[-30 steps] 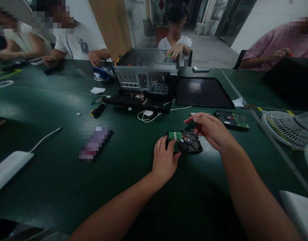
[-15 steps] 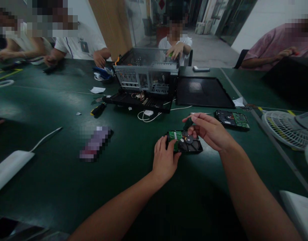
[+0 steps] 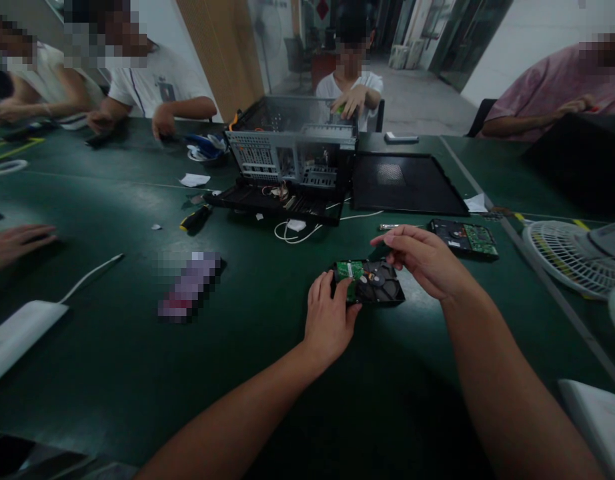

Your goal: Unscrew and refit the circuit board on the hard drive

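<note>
A hard drive [image 3: 386, 283] lies on the green table with its green circuit board [image 3: 351, 269] facing up. My left hand [image 3: 328, 313] grips the drive's left end, thumb near the board and fingers along the edge. Just above the drive's far right side is my right hand [image 3: 420, 261], its thumb and fingertips pinched together. A small dark shape shows at those fingertips, too dim to name. A second hard drive [image 3: 465, 239] rests beyond my right hand, board side up.
An opened computer case [image 3: 287, 157] stands at the back, a black side panel [image 3: 407, 181] beside it. Left are a screwdriver [image 3: 196, 219], a phone [image 3: 192, 287] and a white power strip [image 3: 25, 337]. A white fan [image 3: 570, 257] is right. Another person's hand [image 3: 20, 245] enters left; several people sit around.
My right hand has shifted slightly right, its fingers drawn closer together. My left hand and the drive have stayed put. Another person's hand has come in at the left edge.
</note>
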Motion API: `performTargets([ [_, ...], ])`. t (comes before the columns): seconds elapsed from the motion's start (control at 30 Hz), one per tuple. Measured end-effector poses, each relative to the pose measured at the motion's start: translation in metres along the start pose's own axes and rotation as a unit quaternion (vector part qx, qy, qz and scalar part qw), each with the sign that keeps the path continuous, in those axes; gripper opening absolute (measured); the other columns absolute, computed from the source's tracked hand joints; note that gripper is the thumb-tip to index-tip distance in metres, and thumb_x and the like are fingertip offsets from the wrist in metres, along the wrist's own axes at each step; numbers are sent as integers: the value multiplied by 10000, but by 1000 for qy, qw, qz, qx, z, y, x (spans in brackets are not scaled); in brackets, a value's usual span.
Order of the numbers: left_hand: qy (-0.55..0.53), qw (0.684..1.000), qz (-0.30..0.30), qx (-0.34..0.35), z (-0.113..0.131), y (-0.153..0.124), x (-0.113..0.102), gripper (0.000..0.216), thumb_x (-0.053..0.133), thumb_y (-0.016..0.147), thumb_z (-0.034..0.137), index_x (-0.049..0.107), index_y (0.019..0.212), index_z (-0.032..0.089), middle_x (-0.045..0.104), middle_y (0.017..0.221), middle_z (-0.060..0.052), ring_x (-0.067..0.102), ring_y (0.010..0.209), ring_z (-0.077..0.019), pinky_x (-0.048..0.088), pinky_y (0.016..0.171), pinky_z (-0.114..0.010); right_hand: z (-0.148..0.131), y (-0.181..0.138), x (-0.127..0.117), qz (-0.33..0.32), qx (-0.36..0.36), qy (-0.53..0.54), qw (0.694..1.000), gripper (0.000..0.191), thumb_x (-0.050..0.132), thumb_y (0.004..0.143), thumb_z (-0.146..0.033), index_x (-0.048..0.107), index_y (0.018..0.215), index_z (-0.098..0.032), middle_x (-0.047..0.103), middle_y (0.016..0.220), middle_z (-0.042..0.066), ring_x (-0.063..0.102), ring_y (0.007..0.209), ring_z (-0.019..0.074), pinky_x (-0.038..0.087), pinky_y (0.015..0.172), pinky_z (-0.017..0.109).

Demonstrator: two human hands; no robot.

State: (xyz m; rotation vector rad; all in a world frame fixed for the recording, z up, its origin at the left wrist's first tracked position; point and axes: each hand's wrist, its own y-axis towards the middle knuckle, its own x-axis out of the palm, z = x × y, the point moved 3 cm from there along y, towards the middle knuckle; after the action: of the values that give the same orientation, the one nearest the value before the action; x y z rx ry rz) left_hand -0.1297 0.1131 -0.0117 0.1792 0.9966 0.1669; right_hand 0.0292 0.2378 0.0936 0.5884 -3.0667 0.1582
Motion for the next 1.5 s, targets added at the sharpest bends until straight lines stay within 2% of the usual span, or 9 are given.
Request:
performTargets([
  [0.13,0,1000,2,2,0,0,0,492,656,983,291,533,1455,223,439,1608,-182,366,1539,-382,374,1235,-629,0,-2,8,-37,28,39,998,162,763,865,-348,740,942,-208,782,1034,84,563,608,119,376,503,279],
  [0.3,-1,1000,6,1,2,0,-1,480,649,990,304,540,1451,223,443,1599,-180,381,1527,-376,378,1233,-621,-1,-4,14,-70,43,69,994,258,775,873,-341,766,1102,-224,763,1078,79,612,653,125,460,554,290],
  [0.47,1,1000,6,0,2,1,-1,484,652,984,302,542,1448,223,449,1590,-178,388,1522,-375,381,1232,-619,1,-2,10,-51,44,101,993,221,793,882,-377,775,1050,-235,729,1032,60,666,738,155,496,591,294],
  [0.63,4,1000,-4,-3,1,1,0,475,640,990,306,546,1447,219,445,1597,-178,383,1523,-371,377,1237,-612,0,1,1,2,0,45,999,221,822,856,-405,760,957,-219,735,1150,72,611,717,125,430,550,271],
  [0.8,3,1000,-7,-6,1,1,-1,474,636,991,307,544,1448,219,443,1598,-171,376,1527,-370,367,1244,-613,-2,2,-7,55,-42,-7,998,194,836,822,-362,774,956,-237,721,977,29,523,692,114,388,567,274],
  [1.03,-3,1000,1,1,1,0,-2,484,636,989,292,528,1457,235,436,1606,-169,372,1532,-374,373,1234,-627,0,-1,3,-2,9,18,1000,174,826,825,-350,716,864,-221,743,981,44,521,627,104,387,540,283],
  [1.13,-3,1000,2,-2,1,0,-2,494,644,985,291,523,1461,243,434,1610,-165,372,1534,-370,374,1234,-627,1,-2,8,-26,35,54,998,194,800,847,-364,681,897,-219,774,1027,73,533,598,106,363,499,273],
  [1.3,0,1000,2,2,2,0,-1,477,648,985,292,545,1445,218,440,1595,-179,383,1521,-370,373,1239,-606,0,-4,15,-62,47,66,995,260,778,866,-376,759,1077,-226,744,1044,65,566,619,109,412,508,267],
  [1.5,3,1000,6,3,2,1,-1,467,641,992,298,545,1441,215,447,1586,-174,384,1519,-376,379,1232,-617,-1,-4,16,-69,49,67,994,221,748,896,-393,790,1012,-209,713,1023,64,582,655,116,434,531,273],
])
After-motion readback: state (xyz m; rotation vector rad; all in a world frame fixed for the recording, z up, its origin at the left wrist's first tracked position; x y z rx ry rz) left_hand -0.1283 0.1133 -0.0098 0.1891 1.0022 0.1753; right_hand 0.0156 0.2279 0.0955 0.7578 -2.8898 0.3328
